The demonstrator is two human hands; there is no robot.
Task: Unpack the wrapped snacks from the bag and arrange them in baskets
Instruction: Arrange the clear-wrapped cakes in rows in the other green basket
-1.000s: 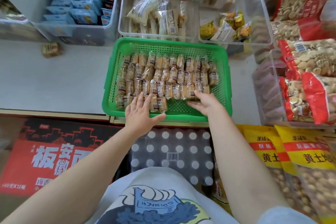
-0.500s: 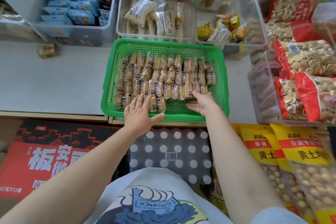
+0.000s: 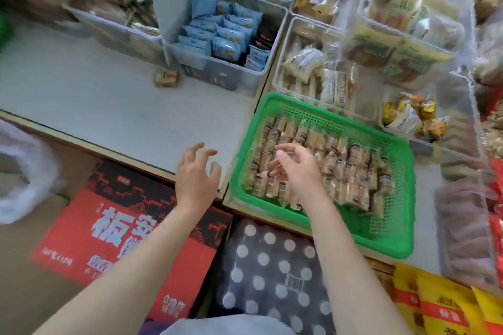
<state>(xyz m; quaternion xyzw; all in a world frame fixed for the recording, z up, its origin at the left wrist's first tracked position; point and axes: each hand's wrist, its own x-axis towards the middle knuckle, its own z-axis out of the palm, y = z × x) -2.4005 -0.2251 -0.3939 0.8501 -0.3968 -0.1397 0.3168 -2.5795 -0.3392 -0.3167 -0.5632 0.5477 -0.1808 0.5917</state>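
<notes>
The green basket [image 3: 392, 236] on the surface's near edge holds rows of wrapped snacks [image 3: 321, 160] — mostly filled, with bare mesh along its near right side. The left hand [image 3: 196, 174] hovers left of it, fingers loosely curled, empty; the right hand [image 3: 296, 168] hangs relaxed above the rows, holding nothing. A white bag [image 3: 24, 171] sits far left — its contents can't be seen.

Left hand: the left hand [image 3: 196, 174] has lifted off the wrapped snack packets [image 3: 321, 160] at the near left of the green perforated plastic basket [image 3: 392, 231]; it now hangs over the grey shelf edge [image 3: 114, 106], left of the basket, fingers loosely curled, holding nothing.
Right hand: the right hand [image 3: 295, 168] has left the front row and now hovers above the packets, empty, fingers relaxed.
View: swung left; a white plastic bag [image 3: 24, 171] has come into sight at the left edge.
</notes>
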